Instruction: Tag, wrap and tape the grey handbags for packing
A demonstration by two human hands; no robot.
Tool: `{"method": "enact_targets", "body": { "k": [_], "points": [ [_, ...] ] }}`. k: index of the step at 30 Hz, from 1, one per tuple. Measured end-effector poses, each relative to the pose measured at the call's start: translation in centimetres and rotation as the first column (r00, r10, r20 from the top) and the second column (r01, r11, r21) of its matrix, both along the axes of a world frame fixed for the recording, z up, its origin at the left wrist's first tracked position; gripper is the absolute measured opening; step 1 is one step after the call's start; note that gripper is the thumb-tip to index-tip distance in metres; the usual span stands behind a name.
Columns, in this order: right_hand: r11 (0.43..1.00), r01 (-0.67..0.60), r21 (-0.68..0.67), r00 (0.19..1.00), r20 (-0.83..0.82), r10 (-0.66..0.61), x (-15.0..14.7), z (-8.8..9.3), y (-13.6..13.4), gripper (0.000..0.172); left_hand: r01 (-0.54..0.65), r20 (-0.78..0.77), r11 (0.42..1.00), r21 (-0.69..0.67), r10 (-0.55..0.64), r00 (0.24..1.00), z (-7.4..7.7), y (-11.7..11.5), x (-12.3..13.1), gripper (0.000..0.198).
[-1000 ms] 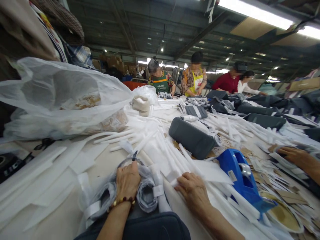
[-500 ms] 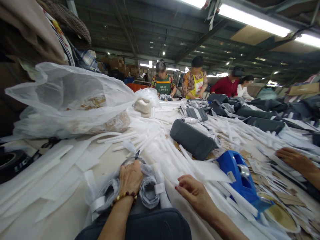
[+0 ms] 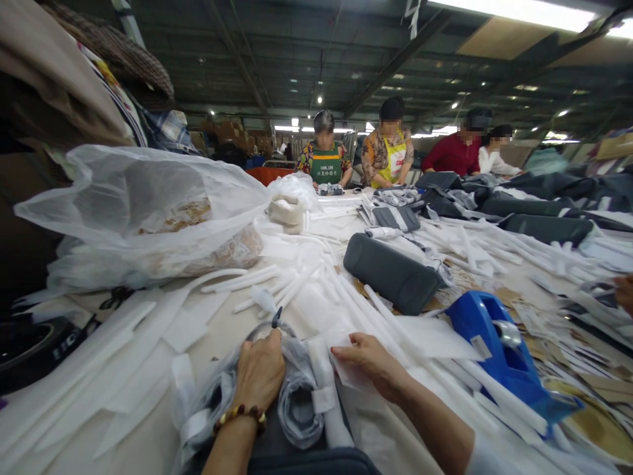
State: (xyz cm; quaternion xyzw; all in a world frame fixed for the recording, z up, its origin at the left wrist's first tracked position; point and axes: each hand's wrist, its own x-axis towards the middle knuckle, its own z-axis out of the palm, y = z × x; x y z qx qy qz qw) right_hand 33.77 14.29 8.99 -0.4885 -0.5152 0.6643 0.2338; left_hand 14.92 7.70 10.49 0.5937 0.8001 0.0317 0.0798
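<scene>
A dark grey bag [image 3: 309,462] lies close in front of me, partly out of the frame. Plastic-wrapped strap rolls [image 3: 301,412] with white bands sit on it, and a white foam-wrapped piece [image 3: 327,389] runs along its right side. Between the rolls my left hand [image 3: 261,373] is closed on a grey loop handle [image 3: 257,332] with a black tip; the fingers' undersides are hidden. Right of the bag, my right hand [image 3: 373,363] has its fingers together on a thin translucent white sheet [image 3: 352,377] at the foam-wrapped piece.
White foam strips and sheets [image 3: 123,343] cover much of the table. A blue tape dispenser [image 3: 509,356] stands right, behind it another dark bag [image 3: 390,274]. A large plastic bag [image 3: 148,204] is left. Several co-workers stand at the far side; a person's hand [image 3: 624,290] shows at the right edge.
My right hand has moved left and slightly up towards the foam-wrapped piece, and a thin white sheet now shows at its fingers. My left hand keeps its place on the bag.
</scene>
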Motion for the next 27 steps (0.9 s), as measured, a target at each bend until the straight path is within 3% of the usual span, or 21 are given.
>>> {"method": "enact_targets", "body": {
  "k": [5, 13, 21, 27],
  "points": [
    [0.999, -0.041, 0.022, 0.999, 0.014, 0.041, -0.4, -0.8, 0.8, 0.026, 0.032, -0.007, 0.997, -0.073, -0.032, 0.999, 0.0, 1.0, -0.1, 0.033],
    [0.983, -0.037, 0.180, 0.994, 0.105, 0.018, -0.7, -3.3, 0.9, 0.031, 0.068, -0.007, 0.995, -0.075, -0.068, 0.998, -0.1, 0.9, 0.2, 0.036],
    [0.975, -0.094, 0.199, 0.991, 0.113, 0.072, -0.2, -3.3, 0.9, 0.048, 0.006, -0.031, 0.996, -0.092, -0.009, 0.999, -0.2, 0.9, 0.3, 0.035],
    [0.975, -0.118, 0.189, 0.991, 0.092, 0.102, 0.1, -3.3, 0.8, 0.046, 0.013, 0.016, 0.980, -0.196, -0.010, 1.000, 0.7, 1.8, -0.3, 0.032]
  ]
}}
